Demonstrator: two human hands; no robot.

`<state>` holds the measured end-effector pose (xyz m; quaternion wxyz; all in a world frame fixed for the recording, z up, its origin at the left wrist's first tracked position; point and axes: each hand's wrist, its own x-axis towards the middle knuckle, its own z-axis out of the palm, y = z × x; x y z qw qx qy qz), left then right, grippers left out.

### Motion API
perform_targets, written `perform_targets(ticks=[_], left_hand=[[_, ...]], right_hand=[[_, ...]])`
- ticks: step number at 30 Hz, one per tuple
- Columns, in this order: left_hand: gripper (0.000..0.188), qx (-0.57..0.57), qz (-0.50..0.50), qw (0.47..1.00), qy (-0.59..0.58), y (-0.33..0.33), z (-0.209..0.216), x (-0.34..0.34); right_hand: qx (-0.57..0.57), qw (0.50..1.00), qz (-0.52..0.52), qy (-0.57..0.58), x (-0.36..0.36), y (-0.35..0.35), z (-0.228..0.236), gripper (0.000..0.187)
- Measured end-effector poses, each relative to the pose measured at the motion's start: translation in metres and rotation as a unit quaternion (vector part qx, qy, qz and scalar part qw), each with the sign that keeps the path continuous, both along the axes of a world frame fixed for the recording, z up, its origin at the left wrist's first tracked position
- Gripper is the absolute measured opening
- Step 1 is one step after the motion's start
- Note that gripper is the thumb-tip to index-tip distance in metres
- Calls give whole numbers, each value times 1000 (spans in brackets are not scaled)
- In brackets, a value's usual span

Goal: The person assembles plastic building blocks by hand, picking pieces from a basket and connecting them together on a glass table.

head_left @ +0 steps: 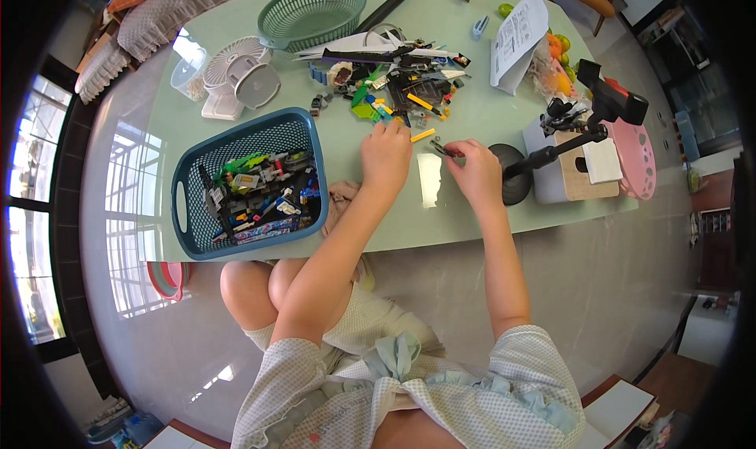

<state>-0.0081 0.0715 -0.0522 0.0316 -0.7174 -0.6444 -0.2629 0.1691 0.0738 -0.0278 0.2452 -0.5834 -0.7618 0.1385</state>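
Note:
A heap of loose toy building bricks [421, 87] in black, grey, green and yellow lies on the pale green table. At the heap's near edge is my left hand [386, 159], its fingers curled down among the pieces. What those fingertips pinch, if anything, is hidden. Just right of them lies a yellow brick piece [423, 135]. My right hand [476, 170] pinches a small dark grey brick piece [441, 147] between thumb and fingers, above the table. A blue basket [179, 213] with more mixed bricks stands to the left of my left arm.
Behind the heap stands a green basket [272, 41], with a white fan [236, 75] on its left. A black stand with a round base [516, 188] rises close to my right hand, beside a storage box [559, 185]. A folded paper sheet [520, 40] stands at the far right.

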Motion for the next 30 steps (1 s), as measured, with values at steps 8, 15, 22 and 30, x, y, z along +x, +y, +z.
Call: perform_targets(ticks=[8, 15, 22, 30], left_hand=[[12, -18, -15, 998, -66, -30, 22, 6], [11, 4, -18, 993, -114, -75, 61, 5], [10, -20, -3, 991, -136, -125, 116, -11], [11, 40, 53, 991, -119, -152, 132, -80]], right_hand=[[7, 996, -11, 87, 8, -18, 9, 14], [17, 993, -8, 119, 8, -46, 41, 18], [18, 983, -29, 182, 9, -75, 77, 17], [-3, 981, 13, 195, -26, -87, 81, 20]])
